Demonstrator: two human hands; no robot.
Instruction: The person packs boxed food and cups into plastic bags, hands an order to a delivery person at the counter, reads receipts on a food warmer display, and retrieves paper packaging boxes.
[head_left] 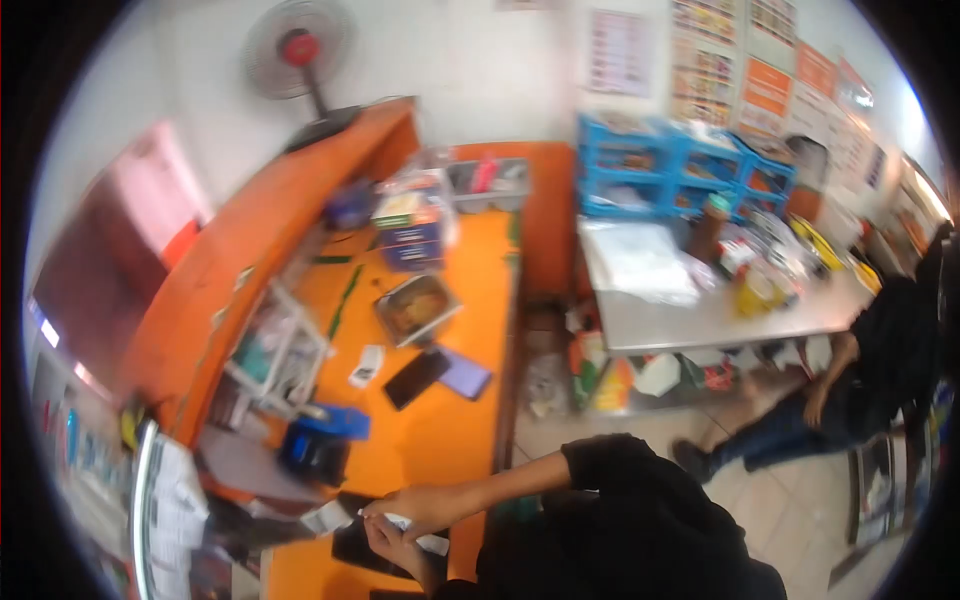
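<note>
Over the orange desk (465, 260), my two hands come together at the lower middle of the view. My right hand (428, 507) is closed, its fingers pinching a small white paper slip (398, 521). Just below it, my left hand (395, 546) is closed on the same slip from the other side. Motion blur hides the print and the exact finger contact. Under the hands lies a dark flat object (350, 550). A white slip of paper (326, 518) shows just left of the fingers. Nearby stands a black and blue device (318, 450).
Two phones, one black (416, 378) and one purple (465, 374), lie beside an open box (417, 309). A white rack (280, 350) borders the desk's left. Across the aisle, a steel table (640, 325) carries blue drawers (625, 160). Another person (880, 350) is at right.
</note>
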